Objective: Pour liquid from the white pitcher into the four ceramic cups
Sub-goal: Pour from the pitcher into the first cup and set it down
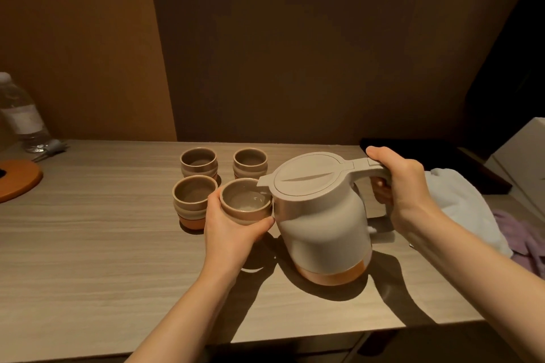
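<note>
My right hand [396, 186] grips the handle of the white pitcher [321, 224], which is tilted left with its spout over a ceramic cup [246, 200]. That cup is held off the table in my left hand [233, 233], and some clear liquid shows in its bottom. The pitcher has a flat lid and an orange base band. Three more ribbed ceramic cups stand on the table: one at front left [193, 200], one at back left [198, 161] and one at back right [250, 160]. They look empty inside.
A wooden table [88, 244] runs to a dark wall. At the far left stand a clear water bottle [22, 115] and an orange round mat [17, 183]. A white cloth [463, 203], purple fabric [525, 242] and a white box [525, 156] lie right.
</note>
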Demonstrator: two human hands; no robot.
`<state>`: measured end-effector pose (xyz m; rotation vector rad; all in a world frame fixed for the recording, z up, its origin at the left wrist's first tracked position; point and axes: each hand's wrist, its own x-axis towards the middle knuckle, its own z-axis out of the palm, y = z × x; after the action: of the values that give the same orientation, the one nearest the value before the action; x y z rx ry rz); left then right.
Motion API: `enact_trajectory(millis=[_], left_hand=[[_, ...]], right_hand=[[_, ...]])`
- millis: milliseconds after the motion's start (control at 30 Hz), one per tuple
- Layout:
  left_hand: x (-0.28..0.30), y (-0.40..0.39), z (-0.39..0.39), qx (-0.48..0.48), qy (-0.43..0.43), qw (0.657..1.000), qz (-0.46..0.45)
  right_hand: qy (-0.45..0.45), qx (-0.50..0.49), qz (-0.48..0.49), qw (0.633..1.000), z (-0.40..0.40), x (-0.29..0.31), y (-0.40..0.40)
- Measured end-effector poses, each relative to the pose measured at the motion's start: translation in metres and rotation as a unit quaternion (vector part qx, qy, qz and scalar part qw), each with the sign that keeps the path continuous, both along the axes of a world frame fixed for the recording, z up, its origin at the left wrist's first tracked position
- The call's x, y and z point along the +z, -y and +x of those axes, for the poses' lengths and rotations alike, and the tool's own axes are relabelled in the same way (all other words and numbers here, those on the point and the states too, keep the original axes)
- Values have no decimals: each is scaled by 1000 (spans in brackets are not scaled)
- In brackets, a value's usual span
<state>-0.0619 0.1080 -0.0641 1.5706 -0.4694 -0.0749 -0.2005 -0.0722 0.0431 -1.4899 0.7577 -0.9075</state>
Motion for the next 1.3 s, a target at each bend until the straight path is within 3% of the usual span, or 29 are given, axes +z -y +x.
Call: enact_trajectory(millis=[433,1300], left_hand=[[-1,25,12,-4,-25,999,25],[-39,60,44,42,-34,997,62]], right_hand=[[70,-32,65,995,-11,-18,14],[72,-6,97,993,-12,-42,29]])
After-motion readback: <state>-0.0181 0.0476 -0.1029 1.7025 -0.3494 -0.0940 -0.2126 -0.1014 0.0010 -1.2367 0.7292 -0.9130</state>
